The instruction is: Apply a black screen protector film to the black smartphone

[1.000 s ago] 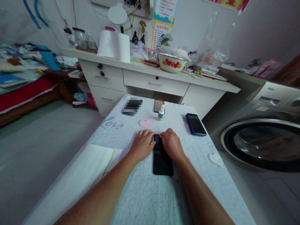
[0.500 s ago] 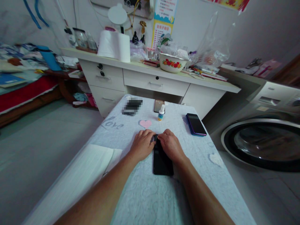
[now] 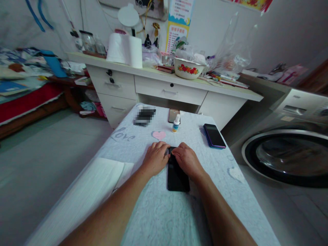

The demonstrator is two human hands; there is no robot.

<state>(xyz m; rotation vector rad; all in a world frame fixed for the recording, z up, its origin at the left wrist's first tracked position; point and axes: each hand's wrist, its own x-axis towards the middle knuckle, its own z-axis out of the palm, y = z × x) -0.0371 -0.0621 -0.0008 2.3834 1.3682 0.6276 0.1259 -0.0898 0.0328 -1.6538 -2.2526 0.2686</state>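
Note:
A black smartphone (image 3: pixel 178 177) lies flat on the table, screen up, its far end between my hands. My left hand (image 3: pixel 155 155) rests at the phone's upper left edge, fingers curled against it and gripping that side. Over the upper right part of the screen, my right hand (image 3: pixel 186 157) has its fingers pressed together and touching the glass. Something small and pale may be under those fingertips, but I cannot make it out. Beyond the hands stands a small white-capped bottle (image 3: pixel 176 123) with a blue and yellow label.
To the right lies a phone with a purple-blue edge (image 3: pixel 214 136). A gold-coloured phone (image 3: pixel 173 115) lies behind the bottle, and a blurred-out dark item (image 3: pixel 145 116) at far left. White folded sheet material (image 3: pixel 102 177) covers the left edge. A washing machine (image 3: pixel 287 116) stands at right.
My right fingertips have shifted slightly on the upper part of the phone's screen. My left hand and the phone stay in place.

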